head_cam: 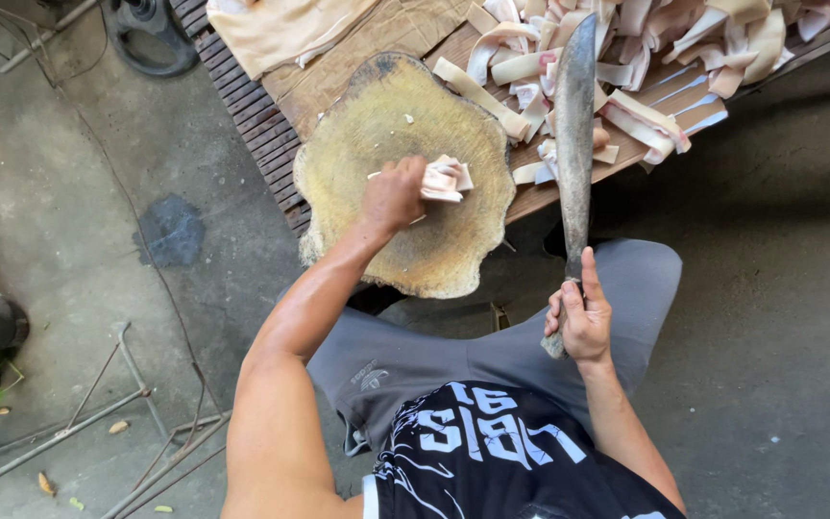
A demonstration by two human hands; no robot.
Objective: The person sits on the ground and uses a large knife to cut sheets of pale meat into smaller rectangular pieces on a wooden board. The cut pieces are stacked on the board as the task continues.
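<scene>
Holding strips, lifting the big knife

Left hand (393,195) has its grip shut tight on a small bunch of pale strips (445,179). I see the bunch pressed down near the middle of the round wooden block (377,125). Right hand (580,317) has its grip wrapped around the handle of a long dark knife (574,125), at about 5 o'clock from the block. Its blade points up toward 12 o'clock, over the bench (338,77). I see a big pile of cut strips (646,67) on the bench, at 2 o'clock from the block. Gray shorts (415,356) show below.
</scene>
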